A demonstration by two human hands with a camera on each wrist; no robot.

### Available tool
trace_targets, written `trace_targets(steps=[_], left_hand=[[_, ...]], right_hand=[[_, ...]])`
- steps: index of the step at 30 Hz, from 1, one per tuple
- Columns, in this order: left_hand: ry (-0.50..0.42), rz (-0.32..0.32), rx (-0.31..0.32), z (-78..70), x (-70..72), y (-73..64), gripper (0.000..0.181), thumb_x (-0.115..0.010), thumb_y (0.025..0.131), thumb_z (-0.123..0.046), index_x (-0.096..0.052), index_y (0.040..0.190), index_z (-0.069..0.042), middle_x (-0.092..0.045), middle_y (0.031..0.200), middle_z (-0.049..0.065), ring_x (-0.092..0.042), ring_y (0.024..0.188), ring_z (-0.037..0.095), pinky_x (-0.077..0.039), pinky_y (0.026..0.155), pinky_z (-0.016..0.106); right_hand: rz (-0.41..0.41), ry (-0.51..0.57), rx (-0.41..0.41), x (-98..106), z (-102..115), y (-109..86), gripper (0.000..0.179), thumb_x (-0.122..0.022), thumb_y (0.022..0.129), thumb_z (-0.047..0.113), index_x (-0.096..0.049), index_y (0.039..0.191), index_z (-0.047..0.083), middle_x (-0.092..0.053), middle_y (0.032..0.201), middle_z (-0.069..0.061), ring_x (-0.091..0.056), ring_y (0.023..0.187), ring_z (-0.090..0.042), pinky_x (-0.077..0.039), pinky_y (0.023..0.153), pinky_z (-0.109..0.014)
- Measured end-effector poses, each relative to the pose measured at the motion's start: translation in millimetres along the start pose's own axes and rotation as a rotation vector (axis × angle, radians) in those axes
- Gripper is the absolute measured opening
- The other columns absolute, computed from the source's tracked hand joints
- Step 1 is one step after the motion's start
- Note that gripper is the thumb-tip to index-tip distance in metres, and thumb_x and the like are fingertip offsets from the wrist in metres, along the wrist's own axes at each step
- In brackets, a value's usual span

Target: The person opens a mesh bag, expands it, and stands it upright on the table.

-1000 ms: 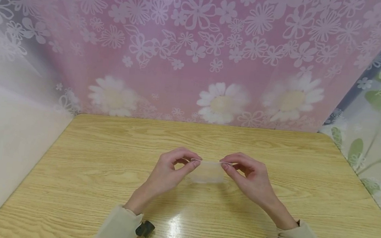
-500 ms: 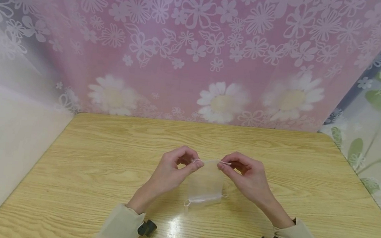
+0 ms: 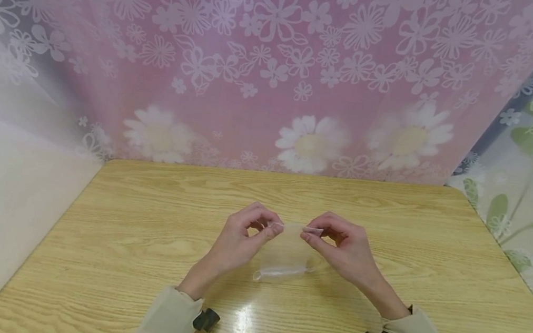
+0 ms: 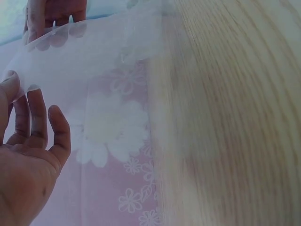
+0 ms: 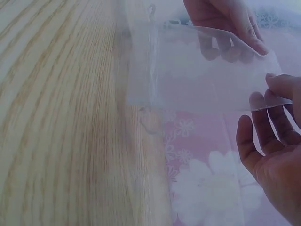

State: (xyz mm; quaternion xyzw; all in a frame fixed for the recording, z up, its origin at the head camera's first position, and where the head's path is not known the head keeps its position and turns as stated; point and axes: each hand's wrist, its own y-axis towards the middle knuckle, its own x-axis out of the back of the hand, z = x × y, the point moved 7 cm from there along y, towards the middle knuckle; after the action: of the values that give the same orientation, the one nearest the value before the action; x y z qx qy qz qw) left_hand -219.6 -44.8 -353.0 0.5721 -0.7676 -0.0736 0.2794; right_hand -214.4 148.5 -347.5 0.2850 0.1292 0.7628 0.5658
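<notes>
A small sheer white drawstring pouch (image 3: 285, 250) hangs above the wooden table between both hands. Its upper edge is pinched at the left corner between thumb and fingers of my left hand (image 3: 243, 237). At the right corner, my right hand (image 3: 346, 243) pinches that same edge. Thin cord loops show at the gathered lower end, a small one at the left. In the left wrist view the pouch (image 4: 101, 47) is see-through, and fingers show behind it. From the right wrist, the pouch (image 5: 202, 70) looks flat, with a gathered band and cord near its far end.
The wood-grain table (image 3: 144, 261) spreads beneath both hands. A pink flowered curtain (image 3: 234, 105) stands behind its back edge, with pale sheets (image 3: 17, 192) at the sides. Black wrist cameras (image 3: 206, 320) sit at both beige sleeves (image 3: 167, 319).
The pouch's lower end swung down into view, cord loops showing, then shifted slightly up and left. The right hand moved a little left, closer to the left hand; both keep their pinch.
</notes>
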Motion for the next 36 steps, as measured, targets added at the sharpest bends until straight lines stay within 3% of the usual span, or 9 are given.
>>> trace_targets(steps=[9, 16, 22, 27, 36], left_hand=[[0.000, 0.028, 0.045, 3.8, -4.4, -0.6, 0.006, -0.071, 0.097, -0.019, -0.071, 0.101, -0.014, -0.067, 0.097, 0.000, -0.061, 0.082, 0.008, -0.058, 0.079, 0.029], [0.013, 0.039, 0.036, 2.9, -6.8, 0.3, 0.013, -0.068, 0.099, -0.018, -0.075, 0.105, -0.009, -0.065, 0.097, 0.000, -0.059, 0.085, 0.008, -0.058, 0.078, 0.029], [-0.007, 0.034, 0.025, 3.6, -8.7, 0.0, 0.006, -0.072, 0.097, -0.017, -0.070, 0.100, -0.012, -0.064, 0.092, 0.001, -0.058, 0.084, 0.008, -0.057, 0.078, 0.027], [-0.011, 0.038, 0.038, 4.0, -10.2, -0.5, 0.006, -0.073, 0.096, -0.016, -0.069, 0.098, -0.013, -0.064, 0.091, 0.000, -0.057, 0.083, 0.007, -0.057, 0.079, 0.026], [-0.021, 0.036, 0.048, 4.6, -11.6, -0.1, 0.006, -0.073, 0.096, -0.017, -0.073, 0.101, -0.013, -0.062, 0.088, 0.000, -0.058, 0.082, 0.008, -0.057, 0.080, 0.027]], right_hand=[[0.009, -0.070, 0.017, -2.9, -0.9, 0.3, 0.021, -0.068, 0.093, -0.008, -0.074, 0.093, 0.013, -0.066, 0.089, -0.001, -0.054, 0.072, -0.008, -0.047, 0.059, -0.024], [0.022, -0.031, 0.040, -3.4, -0.3, 0.3, 0.013, -0.071, 0.092, -0.005, -0.074, 0.098, 0.007, -0.065, 0.092, -0.011, -0.057, 0.080, -0.009, -0.052, 0.065, -0.024], [0.011, -0.021, 0.024, -5.0, 0.6, 1.4, 0.019, -0.073, 0.087, -0.010, -0.073, 0.095, 0.008, -0.065, 0.092, -0.004, -0.059, 0.081, -0.009, -0.054, 0.069, -0.022], [0.012, -0.035, 0.033, -5.7, 0.3, 1.7, 0.009, -0.073, 0.091, -0.005, -0.074, 0.092, 0.004, -0.064, 0.091, -0.003, -0.057, 0.079, -0.009, -0.051, 0.064, -0.023], [0.037, -0.059, 0.050, -5.9, -1.5, 1.1, 0.018, -0.069, 0.090, -0.011, -0.078, 0.100, 0.001, -0.064, 0.096, -0.004, -0.053, 0.075, -0.009, -0.044, 0.056, -0.026]])
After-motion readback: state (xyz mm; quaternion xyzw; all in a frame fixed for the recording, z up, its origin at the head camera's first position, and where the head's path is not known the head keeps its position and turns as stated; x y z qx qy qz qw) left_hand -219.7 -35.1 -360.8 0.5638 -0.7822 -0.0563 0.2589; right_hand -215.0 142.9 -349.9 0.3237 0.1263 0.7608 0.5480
